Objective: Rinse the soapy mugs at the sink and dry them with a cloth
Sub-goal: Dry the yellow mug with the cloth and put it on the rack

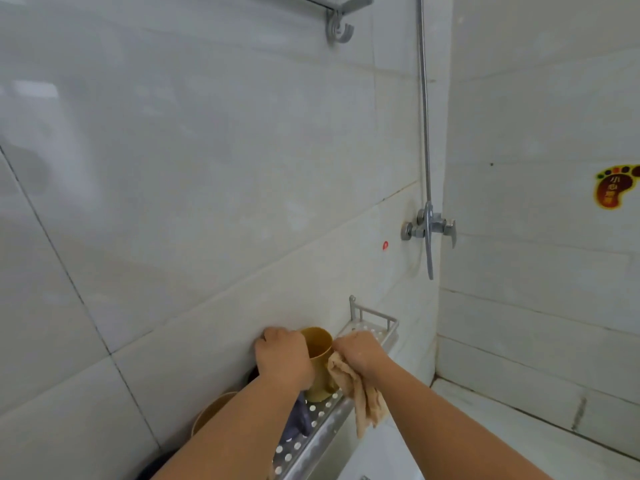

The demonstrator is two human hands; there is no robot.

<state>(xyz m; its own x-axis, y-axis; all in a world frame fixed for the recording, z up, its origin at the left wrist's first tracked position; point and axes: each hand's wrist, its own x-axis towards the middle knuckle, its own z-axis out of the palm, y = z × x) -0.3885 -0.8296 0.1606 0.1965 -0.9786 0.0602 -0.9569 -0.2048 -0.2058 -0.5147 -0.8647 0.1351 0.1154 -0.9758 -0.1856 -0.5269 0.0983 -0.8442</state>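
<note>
A yellow mug [320,362] stands upright on a perforated metal wall shelf [325,415]. My left hand [282,358] grips the mug from its left side, fingers wrapped round it. My right hand [362,355] sits at the mug's right side and clutches a beige cloth [360,396], which hangs down over the shelf's front edge. A second tan mug [211,412] shows partly under my left forearm, further left on the shelf.
A dark cloth [299,419] lies on the shelf below my left wrist. A shower mixer tap [429,228] with a riser pipe is fixed to the tiled wall at the right. A towel rack hook [339,27] hangs at the top.
</note>
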